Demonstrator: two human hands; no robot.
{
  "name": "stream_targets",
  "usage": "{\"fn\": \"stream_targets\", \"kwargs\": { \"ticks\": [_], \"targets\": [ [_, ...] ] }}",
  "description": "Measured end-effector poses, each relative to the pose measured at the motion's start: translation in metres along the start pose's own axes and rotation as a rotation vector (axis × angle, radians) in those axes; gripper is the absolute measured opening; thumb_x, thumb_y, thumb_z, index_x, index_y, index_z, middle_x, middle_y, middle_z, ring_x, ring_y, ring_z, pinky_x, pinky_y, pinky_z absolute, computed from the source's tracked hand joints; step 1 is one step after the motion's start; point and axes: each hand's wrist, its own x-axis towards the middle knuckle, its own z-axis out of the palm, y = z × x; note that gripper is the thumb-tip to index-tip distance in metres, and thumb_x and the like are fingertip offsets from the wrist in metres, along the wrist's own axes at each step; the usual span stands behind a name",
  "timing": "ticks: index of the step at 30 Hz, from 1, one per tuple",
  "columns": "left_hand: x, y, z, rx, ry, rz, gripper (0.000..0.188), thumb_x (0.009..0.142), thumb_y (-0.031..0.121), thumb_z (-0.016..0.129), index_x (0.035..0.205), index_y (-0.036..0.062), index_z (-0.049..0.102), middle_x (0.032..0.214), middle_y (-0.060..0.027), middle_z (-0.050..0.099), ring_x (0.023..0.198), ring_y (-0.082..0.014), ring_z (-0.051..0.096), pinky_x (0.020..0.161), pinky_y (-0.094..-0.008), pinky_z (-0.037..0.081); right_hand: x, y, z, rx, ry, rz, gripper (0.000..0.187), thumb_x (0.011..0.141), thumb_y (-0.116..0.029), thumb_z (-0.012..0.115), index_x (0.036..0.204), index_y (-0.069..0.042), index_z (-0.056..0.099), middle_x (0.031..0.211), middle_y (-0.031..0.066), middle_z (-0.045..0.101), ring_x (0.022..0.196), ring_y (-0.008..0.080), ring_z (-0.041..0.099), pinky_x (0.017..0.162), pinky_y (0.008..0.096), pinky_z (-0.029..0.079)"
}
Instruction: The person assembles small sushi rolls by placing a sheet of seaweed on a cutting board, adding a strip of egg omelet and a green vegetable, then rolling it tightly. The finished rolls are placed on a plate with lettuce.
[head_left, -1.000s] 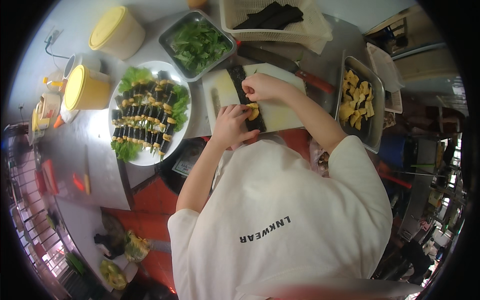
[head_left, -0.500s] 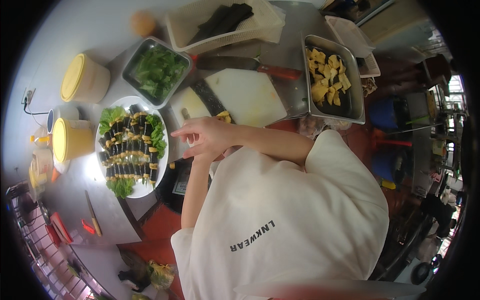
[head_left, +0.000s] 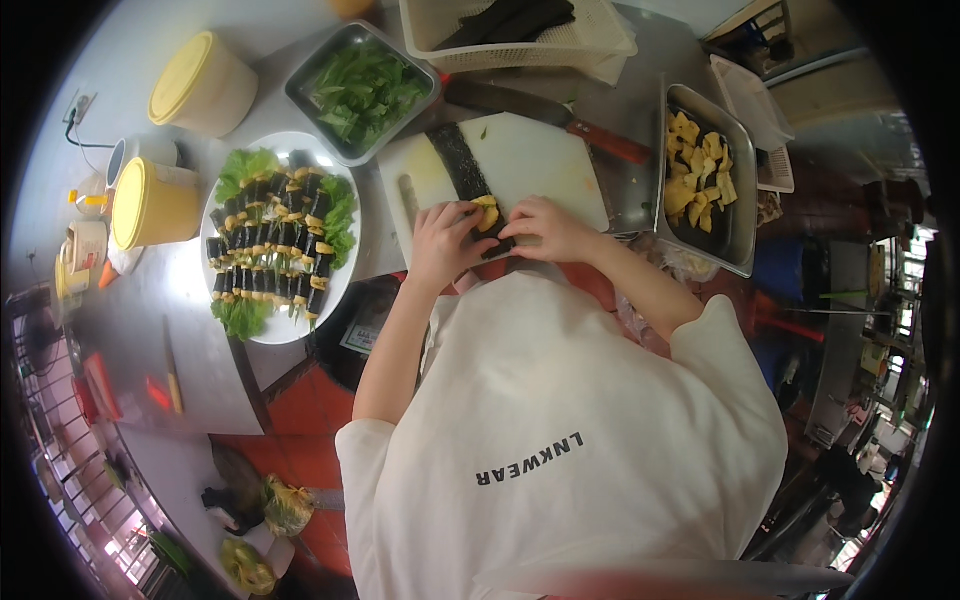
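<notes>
A dark seaweed strip [head_left: 460,160] runs across the white cutting board [head_left: 545,160], with a yellow, fried-looking piece [head_left: 486,211] lying on its near end. My left hand [head_left: 443,240] is at the strip's left edge, its fingers bent in around the yellow piece. My right hand [head_left: 545,229] faces it from the right, with fingertips closed on the near end of the seaweed. To the left, a white plate [head_left: 352,255] holds rows of finished seaweed rolls [head_left: 268,240] on lettuce leaves.
A cleaver [head_left: 610,140] lies along the board's far side. Behind stand a metal tray of green leaves [head_left: 365,90] and a white basket [head_left: 590,45] with dark seaweed. A metal tray [head_left: 745,225] of yellow pieces is at right. Yellow-lidded tubs [head_left: 150,205] stand at left.
My hands were together between the plate and the board. Both have moved right onto the near end of the seaweed strip and now sit on either side of it. The view has shifted.
</notes>
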Motion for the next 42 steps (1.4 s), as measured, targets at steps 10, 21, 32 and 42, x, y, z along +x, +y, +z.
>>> {"fn": "stream_targets", "kwargs": {
  "ticks": [10,21,32,42],
  "targets": [
    [-0.001,-0.004,0.002,0.005,0.006,-0.005,0.041,0.067,0.033,0.079,0.098,0.0073,0.07,0.108,-0.0023,0.061,0.098,-0.0255,0.056,0.085,-0.038,0.042,0.007,0.004,0.015,0.088,0.084,0.108,0.022,0.075,-0.009,0.069,0.096,-0.006,0.064,0.088,0.008,0.061,0.083,0.0261,0.058,0.077,0.0366,0.046],
    [0.006,-0.001,-0.011,-0.051,-0.05,0.027,0.032,0.07,0.022,0.077,0.097,0.006,0.071,0.105,-0.003,0.061,0.096,-0.0262,0.056,0.083,-0.0391,0.042,0.01,0.006,0.021,0.371,0.179,0.249,0.019,0.079,-0.007,0.068,0.098,-0.006,0.064,0.088,0.008,0.059,0.083,0.0225,0.058,0.073,0.0319,0.048],
    [0.023,-0.008,0.005,-0.254,-0.023,-0.301,0.013,0.074,0.012,0.073,0.085,0.0042,0.071,0.084,-0.0087,0.066,0.079,-0.0297,0.063,0.072,-0.0383,0.048,0.02,0.007,0.023,-0.204,0.285,-0.075,0.026,0.076,-0.007,0.07,0.1,-0.005,0.064,0.096,0.0074,0.057,0.089,0.026,0.056,0.079,0.037,0.047],
    [0.021,-0.009,0.005,-0.065,0.105,-0.136,0.012,0.076,0.013,0.071,0.085,0.0049,0.07,0.084,-0.008,0.064,0.082,-0.0284,0.059,0.072,-0.0379,0.046,0.039,0.01,0.018,0.053,0.252,0.138,0.022,0.079,-0.007,0.067,0.1,-0.004,0.064,0.092,0.0095,0.056,0.09,0.028,0.056,0.08,0.0364,0.047]
  ]
}}
